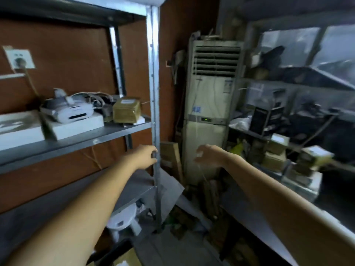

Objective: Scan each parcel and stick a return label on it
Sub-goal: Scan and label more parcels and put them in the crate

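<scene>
Grey metal shelf [76, 143], brown parcel [126, 110] near its front post [154, 73], flat white box [76, 127] further from the post, second white box [19, 129] furthest.

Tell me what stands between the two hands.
In the head view: the shelf post beside the left hand, then leaning cardboard and the air conditioner, before the right hand.

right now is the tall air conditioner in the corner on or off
On, it seems: a small green display glows midway up the air conditioner. Whether it blows air cannot be told.
</scene>
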{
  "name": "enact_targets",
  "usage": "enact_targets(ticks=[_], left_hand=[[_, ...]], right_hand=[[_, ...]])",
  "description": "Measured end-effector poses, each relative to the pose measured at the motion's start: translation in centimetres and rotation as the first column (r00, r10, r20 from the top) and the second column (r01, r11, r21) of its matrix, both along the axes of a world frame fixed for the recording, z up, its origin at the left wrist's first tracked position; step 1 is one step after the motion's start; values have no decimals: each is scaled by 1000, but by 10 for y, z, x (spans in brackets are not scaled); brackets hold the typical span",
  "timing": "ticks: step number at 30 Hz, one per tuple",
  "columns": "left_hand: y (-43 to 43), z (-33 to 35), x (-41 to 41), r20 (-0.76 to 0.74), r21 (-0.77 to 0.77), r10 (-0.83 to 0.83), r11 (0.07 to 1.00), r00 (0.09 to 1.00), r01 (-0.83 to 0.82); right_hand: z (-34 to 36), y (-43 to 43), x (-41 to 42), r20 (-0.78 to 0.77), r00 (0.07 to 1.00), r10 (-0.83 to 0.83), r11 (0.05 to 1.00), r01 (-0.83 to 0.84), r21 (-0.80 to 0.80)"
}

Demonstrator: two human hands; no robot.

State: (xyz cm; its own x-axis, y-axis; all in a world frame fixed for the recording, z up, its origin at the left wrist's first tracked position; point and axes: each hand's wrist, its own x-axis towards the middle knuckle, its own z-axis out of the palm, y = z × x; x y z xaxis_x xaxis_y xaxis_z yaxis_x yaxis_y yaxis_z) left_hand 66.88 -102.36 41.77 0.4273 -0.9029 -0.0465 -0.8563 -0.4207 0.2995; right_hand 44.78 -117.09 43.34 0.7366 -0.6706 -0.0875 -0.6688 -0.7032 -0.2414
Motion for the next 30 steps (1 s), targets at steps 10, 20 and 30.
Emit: enact_targets(ticks=[10, 20, 30], left_hand=[[-144, 25, -280, 70, 55, -260, 965, 963, 256], [-263, 5, -429, 10, 37, -464, 885, 886, 463], [-444, -70, -453, -42, 16, -472, 881, 881, 473]], right_hand=[[10, -77, -308, -10, 958, -287, 958, 287, -20], [-12, -152, -483, 27, 830, -557, 830, 558, -6], [-69, -304, -508, 52, 729, -683, 731, 682, 30]])
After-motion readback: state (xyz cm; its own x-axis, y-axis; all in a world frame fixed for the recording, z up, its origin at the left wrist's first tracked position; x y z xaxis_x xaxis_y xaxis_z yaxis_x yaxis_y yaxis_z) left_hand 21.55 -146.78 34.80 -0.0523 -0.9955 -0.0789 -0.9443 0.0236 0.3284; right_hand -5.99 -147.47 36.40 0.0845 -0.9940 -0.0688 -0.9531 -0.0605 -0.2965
